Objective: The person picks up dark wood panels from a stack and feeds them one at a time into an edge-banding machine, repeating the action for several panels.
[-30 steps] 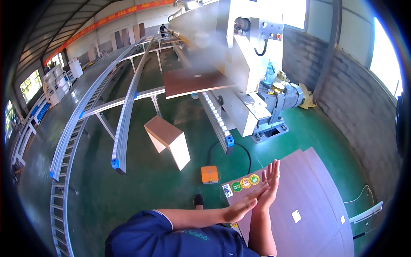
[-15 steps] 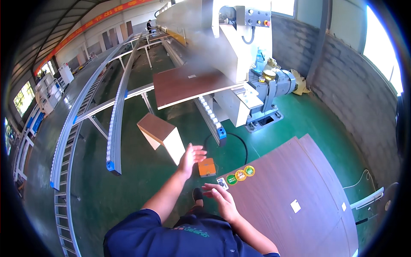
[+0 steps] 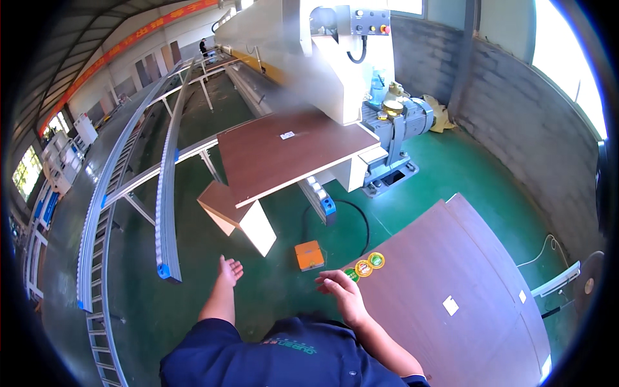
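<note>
One empty left hand (image 3: 230, 271), fingers apart, hangs near a brown-topped stand (image 3: 254, 227); the right hand (image 3: 342, 293), also empty, loosely curled, is by stacked boards (image 3: 412, 277). Ahead of both, a brown panel (image 3: 296, 155) lies flat, apparently kept level by the roller rail (image 3: 316, 190) beneath.

There are two bare hands, one left hand (image 3: 230, 271) and one right hand (image 3: 342, 293). One brown board (image 3: 296, 155) sits at one large machine (image 3: 338, 80), with one wooden stand (image 3: 256, 229) and one orange box (image 3: 309, 256) on the floor. One stack (image 3: 412, 284) shows at least two sheets; its full number cannot be told. Three round stickers (image 3: 376, 260), one partly hidden, and two white labels (image 3: 451, 305) are on the stack; one more label (image 3: 287, 135) is on the board. Three roller rails (image 3: 166, 213) have three blue end caps (image 3: 329, 206). One motor (image 3: 416, 118), one blue bottle (image 3: 377, 88), one control panel (image 3: 371, 23), one red banner (image 3: 138, 30) and one other person (image 3: 203, 47) are visible.
</note>
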Demonstrator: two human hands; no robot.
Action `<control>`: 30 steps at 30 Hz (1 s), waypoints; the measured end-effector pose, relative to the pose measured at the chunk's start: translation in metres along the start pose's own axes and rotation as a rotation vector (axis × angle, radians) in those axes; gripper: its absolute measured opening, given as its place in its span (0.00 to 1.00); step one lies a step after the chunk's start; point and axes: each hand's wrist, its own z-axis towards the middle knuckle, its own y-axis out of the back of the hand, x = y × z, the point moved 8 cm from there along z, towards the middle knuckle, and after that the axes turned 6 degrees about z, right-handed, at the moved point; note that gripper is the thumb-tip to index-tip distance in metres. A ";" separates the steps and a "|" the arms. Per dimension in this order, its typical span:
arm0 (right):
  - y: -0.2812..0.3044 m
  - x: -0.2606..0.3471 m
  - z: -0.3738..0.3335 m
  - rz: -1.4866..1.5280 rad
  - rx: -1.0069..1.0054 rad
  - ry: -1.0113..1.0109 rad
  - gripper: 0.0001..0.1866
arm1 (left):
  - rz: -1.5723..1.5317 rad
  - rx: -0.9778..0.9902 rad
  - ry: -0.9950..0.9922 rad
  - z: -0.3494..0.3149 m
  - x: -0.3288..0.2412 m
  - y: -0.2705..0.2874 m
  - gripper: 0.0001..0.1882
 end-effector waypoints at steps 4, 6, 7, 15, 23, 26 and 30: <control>0.004 0.001 0.023 -0.017 -0.137 -0.014 0.13 | -0.145 0.133 -0.083 0.021 -0.060 -0.046 0.41; 0.010 -0.004 0.033 0.001 -0.188 -0.033 0.13 | -0.191 0.163 -0.103 0.016 -0.094 -0.077 0.38; 0.011 -0.007 0.037 0.016 -0.207 -0.040 0.14 | -0.208 0.188 -0.113 0.014 -0.110 -0.090 0.38; -0.003 -0.046 0.069 0.162 -0.381 -0.159 0.21 | -0.119 0.418 -0.148 0.025 -0.192 -0.131 0.39; 0.010 -0.128 0.121 0.531 -0.472 -0.191 0.22 | -0.149 0.585 -0.112 -0.013 -0.190 -0.190 0.38; -0.026 -0.106 0.115 0.572 -0.652 -0.164 0.15 | -0.183 0.584 -0.078 -0.010 -0.178 -0.170 0.37; -0.019 -0.114 0.096 0.614 -0.645 -0.170 0.12 | -0.184 0.513 -0.057 -0.028 -0.171 -0.175 0.38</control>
